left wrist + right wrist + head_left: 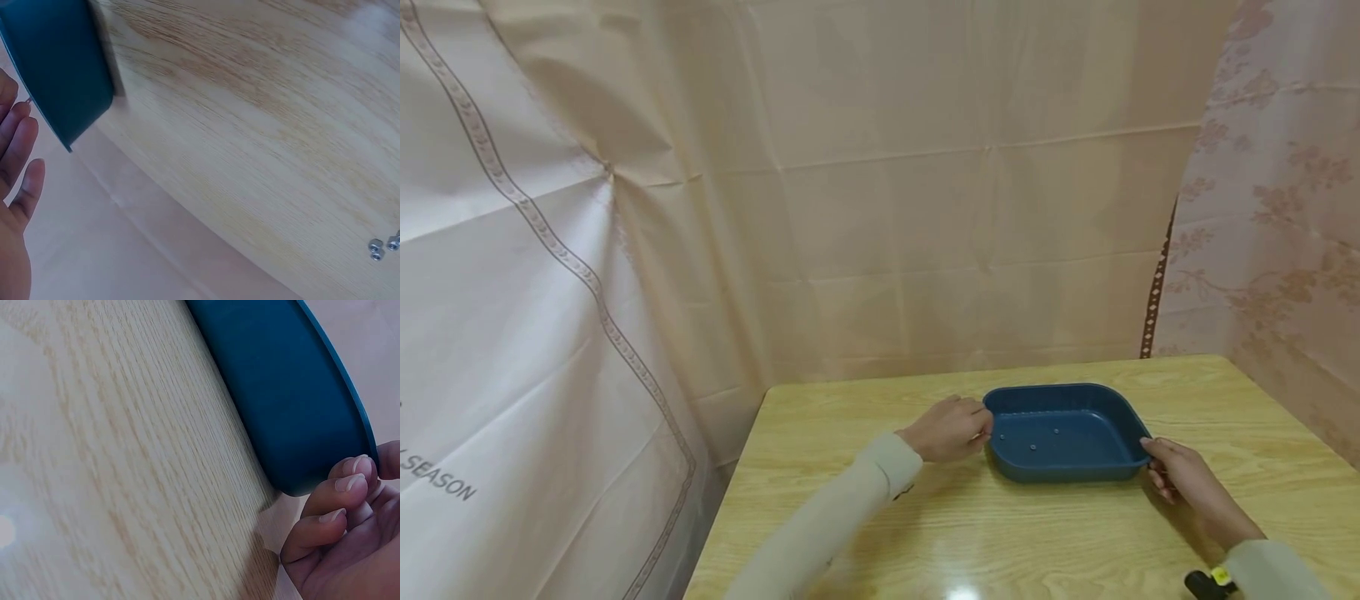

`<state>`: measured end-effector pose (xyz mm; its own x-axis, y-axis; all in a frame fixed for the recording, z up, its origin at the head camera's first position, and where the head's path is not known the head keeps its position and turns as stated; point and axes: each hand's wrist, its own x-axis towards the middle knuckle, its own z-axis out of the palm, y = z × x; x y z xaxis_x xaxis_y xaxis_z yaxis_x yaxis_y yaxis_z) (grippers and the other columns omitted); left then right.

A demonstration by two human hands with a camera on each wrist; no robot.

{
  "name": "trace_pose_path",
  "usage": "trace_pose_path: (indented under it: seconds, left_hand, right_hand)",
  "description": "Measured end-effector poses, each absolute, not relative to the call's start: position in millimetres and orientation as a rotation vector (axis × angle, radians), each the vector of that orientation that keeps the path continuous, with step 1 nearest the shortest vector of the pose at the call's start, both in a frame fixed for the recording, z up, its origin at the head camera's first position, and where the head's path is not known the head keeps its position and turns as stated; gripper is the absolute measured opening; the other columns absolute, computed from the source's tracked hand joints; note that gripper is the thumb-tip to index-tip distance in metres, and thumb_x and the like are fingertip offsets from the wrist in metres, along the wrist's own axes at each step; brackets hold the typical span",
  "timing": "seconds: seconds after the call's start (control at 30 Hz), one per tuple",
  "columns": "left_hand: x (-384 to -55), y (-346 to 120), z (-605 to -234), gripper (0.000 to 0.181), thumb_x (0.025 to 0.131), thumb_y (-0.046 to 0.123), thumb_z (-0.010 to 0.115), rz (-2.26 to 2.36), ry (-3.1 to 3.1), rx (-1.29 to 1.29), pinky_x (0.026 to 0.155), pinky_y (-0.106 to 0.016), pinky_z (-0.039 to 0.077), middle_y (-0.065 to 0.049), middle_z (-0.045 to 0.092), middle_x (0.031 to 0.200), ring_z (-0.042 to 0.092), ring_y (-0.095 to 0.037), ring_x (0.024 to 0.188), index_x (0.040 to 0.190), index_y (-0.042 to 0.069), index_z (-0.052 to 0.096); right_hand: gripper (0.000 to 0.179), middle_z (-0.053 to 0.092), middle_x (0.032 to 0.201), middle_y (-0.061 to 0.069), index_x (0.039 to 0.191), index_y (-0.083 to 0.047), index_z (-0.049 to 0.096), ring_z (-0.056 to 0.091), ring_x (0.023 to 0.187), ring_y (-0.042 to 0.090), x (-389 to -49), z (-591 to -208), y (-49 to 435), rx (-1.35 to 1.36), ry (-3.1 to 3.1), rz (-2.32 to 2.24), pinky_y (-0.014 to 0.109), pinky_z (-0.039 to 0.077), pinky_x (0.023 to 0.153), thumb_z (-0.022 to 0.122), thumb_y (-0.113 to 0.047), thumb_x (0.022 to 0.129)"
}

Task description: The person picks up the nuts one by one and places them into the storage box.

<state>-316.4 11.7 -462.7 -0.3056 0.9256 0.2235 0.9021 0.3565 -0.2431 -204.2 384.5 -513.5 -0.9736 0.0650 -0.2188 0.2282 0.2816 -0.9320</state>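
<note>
A dark blue rectangular plastic tray (1093,442) with rounded corners lies on the table, with three small metal nuts (1033,447) on its floor. At the tray's left end, my left hand (946,428) has curled fingers, their tips at the rim in the left wrist view. The thumb side is hidden there, and I cannot see whether anything small is between the fingertips. My right hand (1183,479) pinches the rim at the near right corner, fingers curled outside the wall. Several more nuts (376,249) lie on the table in the left wrist view.
The wood-grain table (820,467) has its far edge close to a beige hanging cloth (880,208). White printed cloth (512,333) hangs on the left, flowered cloth (1292,233) on the right. A black device (1206,585) is by the right sleeve.
</note>
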Motion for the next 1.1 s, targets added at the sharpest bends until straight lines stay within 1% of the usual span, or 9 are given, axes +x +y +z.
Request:
trace_pose_path:
  seconds: [0.27, 0.43, 0.67, 0.77, 0.87, 1.1]
  left_hand:
    - [-313.5, 26.6, -461.3, 0.009, 0.105, 0.025, 0.059, 0.141, -2.284, -1.623, 0.082, -0.021, 0.045, 0.011, 0.065, 0.101, 0.057, -0.004, 0.092, 0.105, 0.022, 0.068]
    - [-310.3, 34.7, -459.6, 0.012, 0.106, 0.028, 0.059, 0.185, -2.275, -1.640, 0.088, -0.021, 0.046, 0.012, 0.067, 0.104, 0.059, -0.004, 0.098, 0.108, 0.023, 0.070]
    - [-305.1, 40.8, -461.6, 0.014, 0.107, 0.030, 0.059, 0.164, -2.349, -1.648, 0.103, -0.027, 0.046, 0.012, 0.067, 0.107, 0.060, -0.005, 0.102, 0.112, 0.024, 0.070]
    - [-303.8, 42.7, -464.4, 0.014, 0.106, 0.030, 0.060, 0.151, -2.367, -1.660, 0.101, -0.024, 0.046, 0.012, 0.068, 0.108, 0.060, -0.005, 0.103, 0.113, 0.024, 0.071]
    - [-302.8, 45.3, -465.3, 0.014, 0.105, 0.029, 0.062, 0.162, -2.348, -1.670, 0.095, -0.020, 0.047, 0.012, 0.069, 0.108, 0.060, -0.005, 0.103, 0.113, 0.023, 0.072]
    - [-302.0, 49.7, -465.5, 0.017, 0.105, 0.031, 0.062, 0.230, -2.310, -1.683, 0.088, -0.018, 0.047, 0.013, 0.069, 0.108, 0.060, -0.005, 0.100, 0.114, 0.025, 0.074]
  right_hand:
    - [0.042, 0.046, 0.067, -0.002, 0.078, -0.014, 0.042, 0.044, 0.055, 0.010, -204.4, -513.3, 383.7, 0.288, 2.397, -1.789, 0.028, 0.043, 0.052, 0.035, -0.037, 0.113]
    - [0.043, 0.046, 0.069, -0.002, 0.081, -0.013, 0.043, 0.044, 0.056, 0.011, -206.0, -513.7, 384.9, 0.288, 2.402, -1.766, 0.029, 0.043, 0.053, 0.033, -0.040, 0.113]
    - [0.042, 0.045, 0.067, -0.002, 0.080, -0.014, 0.041, 0.044, 0.055, 0.011, -206.5, -513.4, 385.9, 0.281, 2.387, -1.776, 0.028, 0.043, 0.052, 0.035, -0.038, 0.113]
    - [0.041, 0.046, 0.067, -0.002, 0.080, -0.014, 0.041, 0.044, 0.055, 0.010, -206.1, -514.1, 386.0, 0.292, 2.379, -1.783, 0.027, 0.043, 0.052, 0.035, -0.037, 0.113]
    - [0.041, 0.046, 0.067, -0.002, 0.080, -0.014, 0.042, 0.044, 0.055, 0.010, -206.5, -514.9, 386.5, 0.296, 2.384, -1.785, 0.027, 0.044, 0.052, 0.034, -0.037, 0.113]
    - [0.042, 0.046, 0.067, -0.002, 0.081, -0.013, 0.041, 0.044, 0.055, 0.010, -206.1, -513.6, 386.5, 0.303, 2.394, -1.773, 0.028, 0.044, 0.052, 0.033, -0.038, 0.113]
